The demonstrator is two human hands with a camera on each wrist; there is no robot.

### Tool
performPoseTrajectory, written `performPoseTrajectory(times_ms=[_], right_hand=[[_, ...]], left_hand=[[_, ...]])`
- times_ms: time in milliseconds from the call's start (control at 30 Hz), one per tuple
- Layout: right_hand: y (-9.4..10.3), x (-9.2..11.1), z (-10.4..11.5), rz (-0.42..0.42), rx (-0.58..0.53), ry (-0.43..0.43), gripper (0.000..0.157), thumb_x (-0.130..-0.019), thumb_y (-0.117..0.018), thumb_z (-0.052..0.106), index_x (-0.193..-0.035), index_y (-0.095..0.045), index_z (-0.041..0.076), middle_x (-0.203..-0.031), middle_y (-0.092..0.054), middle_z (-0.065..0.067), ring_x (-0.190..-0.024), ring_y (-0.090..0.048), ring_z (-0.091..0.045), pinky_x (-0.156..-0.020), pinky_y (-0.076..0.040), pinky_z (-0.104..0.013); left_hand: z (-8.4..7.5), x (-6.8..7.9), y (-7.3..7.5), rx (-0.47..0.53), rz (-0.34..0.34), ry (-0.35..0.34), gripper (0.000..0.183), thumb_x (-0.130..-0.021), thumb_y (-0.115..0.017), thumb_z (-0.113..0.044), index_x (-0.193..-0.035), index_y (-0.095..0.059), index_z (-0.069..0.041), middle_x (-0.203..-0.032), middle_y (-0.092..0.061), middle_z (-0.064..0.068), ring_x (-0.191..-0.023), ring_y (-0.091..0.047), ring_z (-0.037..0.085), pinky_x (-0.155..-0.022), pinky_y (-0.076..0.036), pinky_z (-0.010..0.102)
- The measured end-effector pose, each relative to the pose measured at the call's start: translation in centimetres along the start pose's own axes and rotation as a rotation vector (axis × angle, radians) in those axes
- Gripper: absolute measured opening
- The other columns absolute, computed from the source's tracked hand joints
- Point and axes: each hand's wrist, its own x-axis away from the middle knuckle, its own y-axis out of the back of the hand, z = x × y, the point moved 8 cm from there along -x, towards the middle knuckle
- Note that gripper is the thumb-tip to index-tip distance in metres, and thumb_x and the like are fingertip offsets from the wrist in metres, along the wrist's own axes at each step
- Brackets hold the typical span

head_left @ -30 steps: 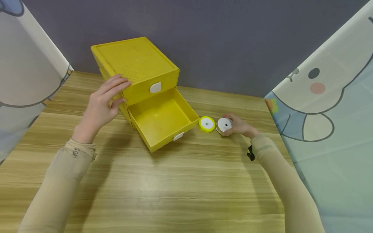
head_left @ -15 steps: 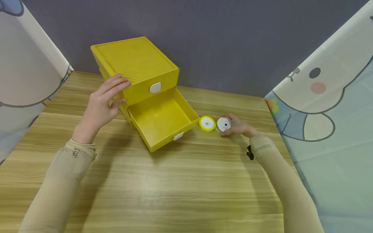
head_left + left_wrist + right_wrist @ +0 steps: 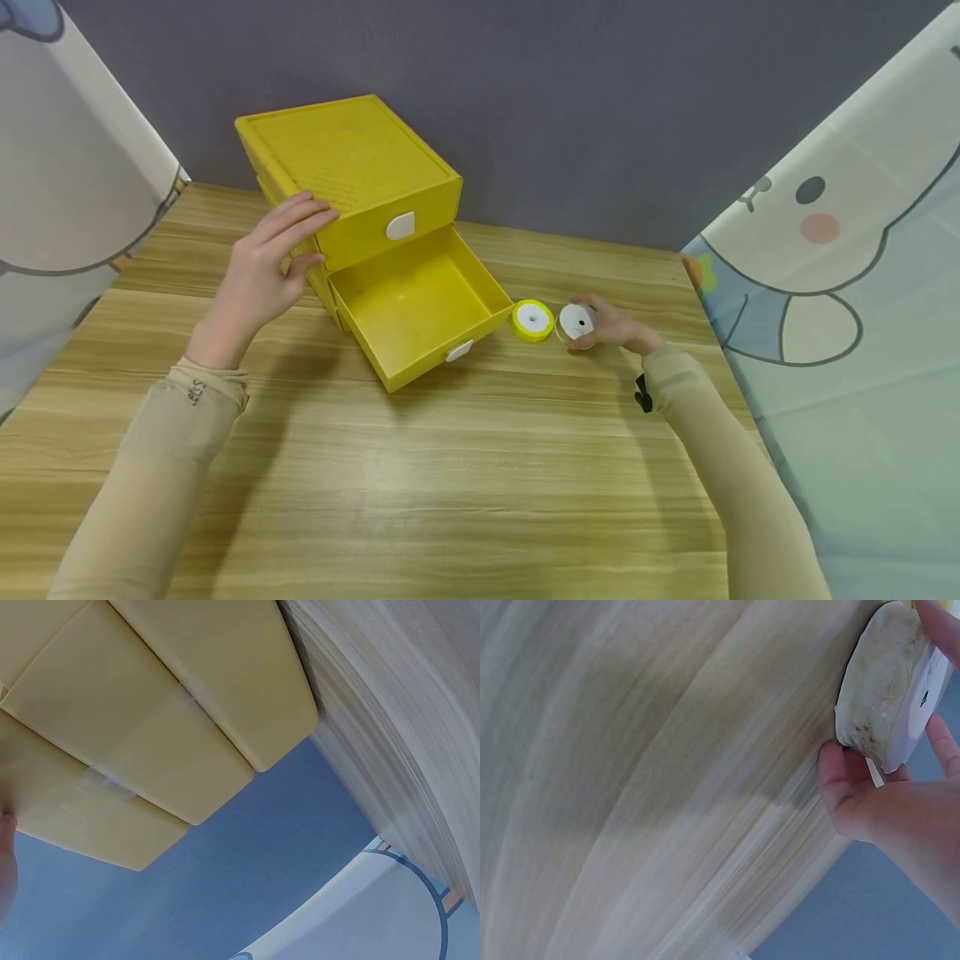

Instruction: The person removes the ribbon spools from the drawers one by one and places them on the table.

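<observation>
My left hand (image 3: 258, 267) rests on the top left edge of a yellow drawer unit (image 3: 356, 158), fingers extended over the lid and thumb against the side. In the left wrist view, part of that hand (image 3: 6, 862) shows at the unit's side wall (image 3: 127, 712). The unit's second drawer (image 3: 420, 308) is pulled out, with nothing visible inside. At the right, my right hand (image 3: 618, 323) grips a white-faced ribbon spool (image 3: 573, 320) at the table, thumb and fingers around its rim. Whitish ribbon wound on the spool (image 3: 877, 682) shows in the right wrist view.
Between the drawer's front corner and the spool lies a yellow-rimmed roll (image 3: 528, 328) with a white centre. The wood-grain table (image 3: 465, 475) stretches toward me. A dark wall panel (image 3: 570, 117) stands behind, and a cartoon-printed cloth (image 3: 862, 417) hangs at the right.
Almost nothing differs. The spool in my right hand has shifted very slightly to the left with the right arm; the left hand and the drawer unit stay put.
</observation>
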Motion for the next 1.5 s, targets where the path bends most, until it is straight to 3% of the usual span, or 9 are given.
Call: performPoseTrajectory(times_ms=[300, 500, 633, 733, 900, 1033, 1233, 1500], right_hand=[[-0.3, -0.3, -0.8, -0.005, -0.005, 0.022, 0.092, -0.075, -0.081, 0.014, -0.148, -0.024, 0.009, -0.145, -0.031, -0.023, -0.133, -0.029, -0.039, -0.114, -0.028, -0.057], [-0.3, 0.2, -0.5, 0.001, -0.001, 0.032, 0.092, -0.078, -0.079, 0.016, -0.15, -0.021, 0.011, -0.147, -0.027, -0.023, -0.132, -0.03, -0.039, -0.11, -0.032, -0.052], [0.1, 0.9, 0.4, -0.015, 0.028, 0.041, 0.091, -0.081, -0.075, 0.015, -0.152, -0.018, 0.009, -0.153, -0.015, -0.028, -0.136, -0.024, -0.048, -0.11, -0.034, -0.061], [0.5, 1.4, 1.1, -0.049, 0.073, 0.046, 0.089, -0.084, -0.073, 0.019, -0.152, -0.017, 0.008, -0.156, -0.009, -0.029, -0.14, -0.015, -0.053, -0.112, -0.028, -0.068], [0.9, 2.1, 2.6, -0.113, 0.101, 0.075, 0.084, -0.088, -0.07, 0.025, -0.152, -0.019, 0.006, -0.157, -0.009, -0.026, -0.141, -0.012, -0.051, -0.112, -0.025, -0.07], [0.5, 2.4, 3.5, -0.118, 0.087, 0.099, 0.083, -0.087, -0.07, 0.026, -0.151, -0.021, 0.007, -0.158, -0.012, -0.023, -0.141, -0.016, -0.049, -0.112, -0.03, -0.067], [-1.3, 2.9, 5.8, -0.044, 0.072, 0.138, 0.081, -0.087, -0.07, 0.025, -0.151, -0.024, 0.009, -0.157, -0.021, -0.017, -0.141, -0.024, -0.044, -0.109, -0.038, -0.062], [-4.2, 3.6, 8.7, 0.029, 0.1, 0.232, 0.07, -0.086, -0.071, 0.024, -0.144, -0.038, 0.001, -0.146, -0.043, -0.021, -0.135, -0.04, -0.04, -0.112, -0.037, -0.059]], left_hand=[[0.1, 0.0, -0.2, -0.014, 0.026, -0.001, 0.053, -0.076, -0.063, 0.022, -0.125, -0.062, 0.0, -0.128, -0.061, 0.02, -0.132, -0.048, 0.031, -0.117, -0.038, 0.025], [0.2, 0.0, -0.2, 0.009, -0.003, -0.003, 0.052, -0.074, -0.064, 0.022, -0.121, -0.064, 0.0, -0.126, -0.062, 0.019, -0.13, -0.05, 0.032, -0.116, -0.039, 0.026], [0.3, 0.0, -0.3, 0.021, -0.019, -0.005, 0.051, -0.074, -0.064, 0.023, -0.12, -0.065, 0.0, -0.124, -0.063, 0.02, -0.129, -0.051, 0.033, -0.116, -0.04, 0.027], [0.3, 0.0, -0.3, 0.021, -0.02, -0.007, 0.051, -0.074, -0.064, 0.023, -0.119, -0.065, 0.001, -0.124, -0.063, 0.02, -0.129, -0.051, 0.033, -0.116, -0.04, 0.027], [0.2, 0.0, -0.2, 0.016, -0.021, -0.009, 0.05, -0.074, -0.064, 0.022, -0.12, -0.065, 0.001, -0.124, -0.063, 0.02, -0.129, -0.051, 0.032, -0.115, -0.041, 0.026], [0.1, -0.1, -0.2, 0.014, -0.019, -0.008, 0.05, -0.075, -0.065, 0.021, -0.12, -0.065, 0.0, -0.124, -0.063, 0.02, -0.13, -0.051, 0.032, -0.115, -0.041, 0.026], [0.2, -0.1, -0.1, 0.012, -0.021, -0.001, 0.049, -0.075, -0.065, 0.021, -0.12, -0.065, 0.001, -0.124, -0.063, 0.02, -0.13, -0.051, 0.032, -0.116, -0.04, 0.026], [0.1, 0.0, 0.1, -0.006, 0.002, 0.002, 0.052, -0.076, -0.063, 0.022, -0.123, -0.063, 0.0, -0.127, -0.061, 0.019, -0.132, -0.049, 0.029, -0.117, -0.038, 0.024]])
